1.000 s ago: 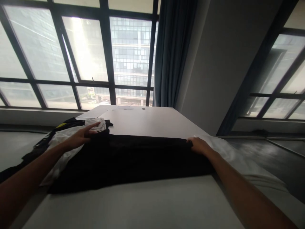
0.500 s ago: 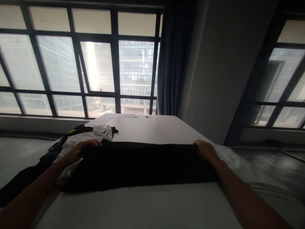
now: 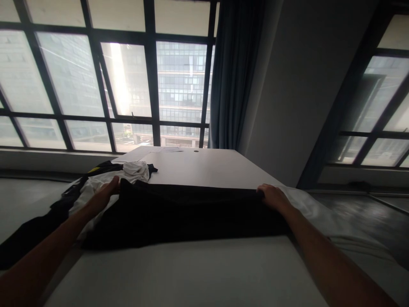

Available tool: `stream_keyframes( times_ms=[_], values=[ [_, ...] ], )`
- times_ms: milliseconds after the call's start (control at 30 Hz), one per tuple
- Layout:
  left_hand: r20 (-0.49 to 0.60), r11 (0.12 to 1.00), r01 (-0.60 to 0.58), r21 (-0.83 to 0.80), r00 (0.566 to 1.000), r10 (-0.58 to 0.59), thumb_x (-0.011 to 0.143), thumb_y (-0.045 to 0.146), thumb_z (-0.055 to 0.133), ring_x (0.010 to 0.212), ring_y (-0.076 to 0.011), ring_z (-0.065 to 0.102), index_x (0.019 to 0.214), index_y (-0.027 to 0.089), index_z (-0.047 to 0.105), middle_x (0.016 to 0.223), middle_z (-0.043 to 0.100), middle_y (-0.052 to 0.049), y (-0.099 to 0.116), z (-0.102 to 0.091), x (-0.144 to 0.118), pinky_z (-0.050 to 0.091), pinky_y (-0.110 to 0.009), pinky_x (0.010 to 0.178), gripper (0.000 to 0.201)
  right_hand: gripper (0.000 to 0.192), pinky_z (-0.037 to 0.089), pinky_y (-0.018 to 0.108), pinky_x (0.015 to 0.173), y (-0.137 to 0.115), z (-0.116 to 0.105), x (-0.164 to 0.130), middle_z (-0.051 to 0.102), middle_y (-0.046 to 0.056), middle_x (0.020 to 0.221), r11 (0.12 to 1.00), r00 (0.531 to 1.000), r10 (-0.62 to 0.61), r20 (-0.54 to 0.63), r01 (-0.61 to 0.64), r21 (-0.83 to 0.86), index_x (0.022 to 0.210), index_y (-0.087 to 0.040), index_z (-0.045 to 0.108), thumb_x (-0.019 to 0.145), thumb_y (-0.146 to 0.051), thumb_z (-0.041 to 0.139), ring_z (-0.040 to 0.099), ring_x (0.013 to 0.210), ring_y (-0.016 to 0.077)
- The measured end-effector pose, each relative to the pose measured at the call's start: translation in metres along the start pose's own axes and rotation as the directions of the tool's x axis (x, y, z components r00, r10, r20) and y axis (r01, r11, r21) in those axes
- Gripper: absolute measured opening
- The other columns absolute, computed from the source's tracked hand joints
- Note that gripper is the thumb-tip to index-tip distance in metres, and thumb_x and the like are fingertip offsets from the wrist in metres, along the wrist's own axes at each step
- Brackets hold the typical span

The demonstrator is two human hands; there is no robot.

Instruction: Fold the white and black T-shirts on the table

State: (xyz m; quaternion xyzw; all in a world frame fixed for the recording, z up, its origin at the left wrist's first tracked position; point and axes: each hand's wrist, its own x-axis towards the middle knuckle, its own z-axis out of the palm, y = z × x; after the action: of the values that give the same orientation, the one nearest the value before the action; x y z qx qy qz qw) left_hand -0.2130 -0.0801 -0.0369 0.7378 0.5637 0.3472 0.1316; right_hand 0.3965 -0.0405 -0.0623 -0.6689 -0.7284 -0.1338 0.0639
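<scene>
A black garment lies spread flat across the white table. My left hand grips its far left corner, next to a crumpled white cloth. My right hand holds the far right corner of the same garment, fingers curled over the edge. Both forearms stretch forward over the table's near half.
A heap of black, white and yellow clothing sits at the table's left edge. Another white garment hangs over the right edge. Papers lie at the far end, before tall windows and a dark curtain.
My left hand went from pointing with a finger beside the white cloth to gripping the garment's far left corner. The right hand stayed on its corner. The view shifted slightly.
</scene>
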Motion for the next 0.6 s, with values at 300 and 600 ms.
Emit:
stream_keyframes(
  times_ms=[300,600],
  values=[
    [0.431,0.933,-0.351,0.074,0.855,0.288,0.069,0.06,0.073,0.105,-0.0258,0.06,0.098,0.029,0.075,0.111,0.069,-0.005,0.042,0.014,-0.02,0.045,-0.034,0.097,0.042,0.046,0.043,0.032,0.09,0.004,0.003,0.0,0.068,0.007,0.112,0.995,0.996,-0.054,0.07,0.048,0.092,0.103,-0.02,0.07,0.063,-0.003,0.055,0.061,0.108,0.0253],
    [0.274,0.966,-0.245,0.079,0.937,0.215,0.089,0.058,0.046,0.079,-0.0198,0.058,0.084,0.022,0.069,0.083,0.066,-0.003,0.052,0.022,-0.021,0.049,-0.028,0.075,0.043,0.041,0.044,0.029,0.095,0.015,0.004,0.003,0.069,0.007,0.115,0.989,0.999,-0.027,-0.019,0.03,0.143,0.102,-0.02,0.073,0.069,-0.007,0.054,0.062,0.107,0.0234]
  ],
)
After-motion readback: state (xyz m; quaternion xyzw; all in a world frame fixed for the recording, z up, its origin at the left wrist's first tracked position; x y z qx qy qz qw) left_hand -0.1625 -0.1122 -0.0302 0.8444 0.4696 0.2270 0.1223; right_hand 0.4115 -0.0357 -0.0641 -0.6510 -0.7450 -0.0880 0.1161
